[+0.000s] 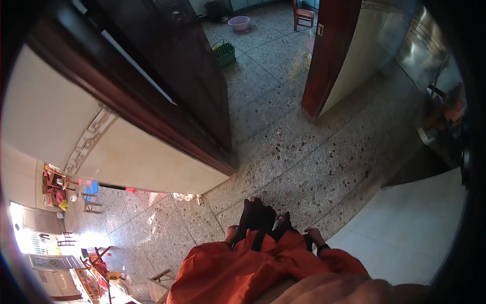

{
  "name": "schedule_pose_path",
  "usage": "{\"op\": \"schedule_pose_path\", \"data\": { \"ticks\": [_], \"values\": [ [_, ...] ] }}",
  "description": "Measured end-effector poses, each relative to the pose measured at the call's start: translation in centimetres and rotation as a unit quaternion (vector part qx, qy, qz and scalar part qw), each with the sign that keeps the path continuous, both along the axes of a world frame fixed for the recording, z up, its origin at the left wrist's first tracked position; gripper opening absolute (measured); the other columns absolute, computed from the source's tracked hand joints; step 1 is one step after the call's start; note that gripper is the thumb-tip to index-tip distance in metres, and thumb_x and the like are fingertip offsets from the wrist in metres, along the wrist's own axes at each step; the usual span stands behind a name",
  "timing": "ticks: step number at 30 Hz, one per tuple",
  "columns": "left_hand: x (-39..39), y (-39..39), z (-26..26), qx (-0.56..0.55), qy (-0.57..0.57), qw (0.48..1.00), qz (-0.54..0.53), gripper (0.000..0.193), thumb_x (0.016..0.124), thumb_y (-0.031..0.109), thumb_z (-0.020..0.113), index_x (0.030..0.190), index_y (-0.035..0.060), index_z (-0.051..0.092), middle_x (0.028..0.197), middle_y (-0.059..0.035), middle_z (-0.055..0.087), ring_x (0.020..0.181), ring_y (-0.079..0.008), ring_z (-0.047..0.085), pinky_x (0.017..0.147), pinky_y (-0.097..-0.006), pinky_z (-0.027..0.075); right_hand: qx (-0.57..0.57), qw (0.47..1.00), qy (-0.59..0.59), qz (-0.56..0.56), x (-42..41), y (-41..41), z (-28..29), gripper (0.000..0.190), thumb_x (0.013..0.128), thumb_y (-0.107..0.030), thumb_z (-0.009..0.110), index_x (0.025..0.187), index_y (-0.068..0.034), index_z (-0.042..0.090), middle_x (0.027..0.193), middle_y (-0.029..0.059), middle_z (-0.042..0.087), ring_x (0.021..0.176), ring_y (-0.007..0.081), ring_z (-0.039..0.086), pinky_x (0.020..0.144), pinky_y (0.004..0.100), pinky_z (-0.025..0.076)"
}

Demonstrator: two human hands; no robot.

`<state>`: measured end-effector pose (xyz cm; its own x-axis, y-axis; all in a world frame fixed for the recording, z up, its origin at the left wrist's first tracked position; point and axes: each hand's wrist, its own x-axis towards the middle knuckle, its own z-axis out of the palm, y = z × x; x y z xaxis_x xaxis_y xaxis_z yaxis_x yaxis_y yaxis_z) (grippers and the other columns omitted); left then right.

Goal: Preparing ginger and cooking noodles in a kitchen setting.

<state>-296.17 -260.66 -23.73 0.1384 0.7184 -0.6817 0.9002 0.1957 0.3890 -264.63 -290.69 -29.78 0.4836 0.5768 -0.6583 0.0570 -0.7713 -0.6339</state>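
Observation:
My left hand (pixel 231 232) hangs low beside the dark trousers (pixel 247 220), below an orange-red sleeve. On the other side, my right hand (pixel 314 235) hangs near the trouser leg, with a dark band at its wrist. Both hands are small and partly hidden, so I cannot tell whether the fingers hold anything. Beneath me lies a speckled terrazzo floor (pixel 296 163). Ahead is a doorway with a dark brown door (pixel 182 57) swung open on the left and a reddish-brown door frame (pixel 328 57) on the right.
Past the doorway are a green plastic basket (pixel 226 56), a pale purple basin (pixel 239 23) and a wooden chair (pixel 303 15). A white surface (pixel 410 228) borders my right. Behind left, wooden furniture (pixel 98 266) and a small stool (pixel 92 205) stand in a bright room.

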Motion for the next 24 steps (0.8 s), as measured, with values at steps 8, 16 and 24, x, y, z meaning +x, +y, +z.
{"op": "schedule_pose_path", "data": {
  "ticks": [8, 16, 24],
  "values": [
    [10.0, 12.3, -4.5, -0.017, -0.039, 0.995, -0.095, 0.031, 0.075, 0.031, 0.048, 0.093, 0.0145, 0.067, 0.096, -0.0126, 0.063, 0.087, -0.0276, 0.061, 0.075, -0.0376, 0.048, -0.007, 0.999, 0.000, -0.052, 5.7, 10.5, 0.2, 0.028, 0.069, -0.012, 0.049, 0.089, -0.002, 0.065, 0.085, 0.0160, 0.064, 0.079, 0.0246, 0.063, 0.072, 0.0326, 0.048],
    [19.2, 25.3, -4.7, -0.003, -0.063, 0.990, -0.127, 0.028, 0.071, 0.020, 0.048, 0.089, 0.0104, 0.067, 0.103, -0.0160, 0.060, 0.099, -0.0306, 0.056, 0.085, -0.0391, 0.043, 0.005, 0.990, -0.093, -0.109, 16.2, 29.6, 4.9, 0.025, 0.068, -0.019, 0.059, 0.089, -0.005, 0.064, 0.084, 0.0128, 0.064, 0.079, 0.0248, 0.062, 0.071, 0.0332, 0.049],
    [31.6, 35.8, -2.6, 0.088, -0.020, 0.993, -0.079, 0.032, 0.062, 0.020, 0.058, 0.090, 0.0061, 0.066, 0.096, -0.0199, 0.060, 0.093, -0.0344, 0.054, 0.082, -0.0403, 0.042, 0.046, 0.994, -0.069, -0.069, 29.2, 42.6, 5.1, 0.024, 0.069, -0.014, 0.059, 0.091, -0.008, 0.065, 0.070, 0.0061, 0.060, 0.063, 0.0165, 0.057, 0.061, 0.0276, 0.046]
  ]
}}
